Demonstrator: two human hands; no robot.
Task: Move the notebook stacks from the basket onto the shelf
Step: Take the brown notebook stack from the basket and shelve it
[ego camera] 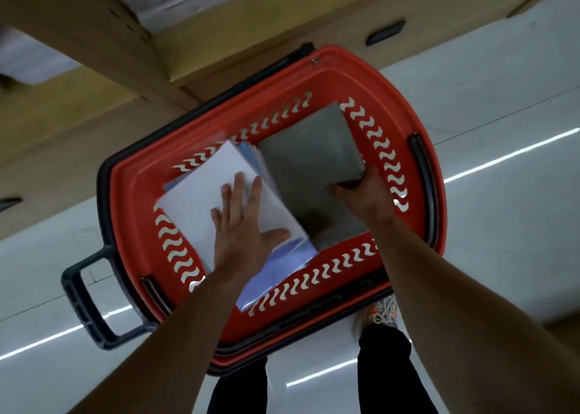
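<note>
A glossy pale floor is crossed by streaks of reflected light. A grey-and-orange laced shoe is seen on it. Black trouser legs are seen at the lower edge, partly cut off by the frame.

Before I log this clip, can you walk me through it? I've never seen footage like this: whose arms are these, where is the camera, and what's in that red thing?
The camera sits on a person's head and looks down, so both bare arms reaching in from the bottom are the wearer's own. There is no robot. On the pale floor stands a red shopping basket with dark handles, next to tan shelving. Inside the basket are notebook stacks: a white-covered stack and a grey-covered stack. The left hand lies flat and open on the white stack. The right hand grips the near edge of the grey stack. Nothing has been lifted out of the basket yet. Dark trousers and a shoe show below.
</note>
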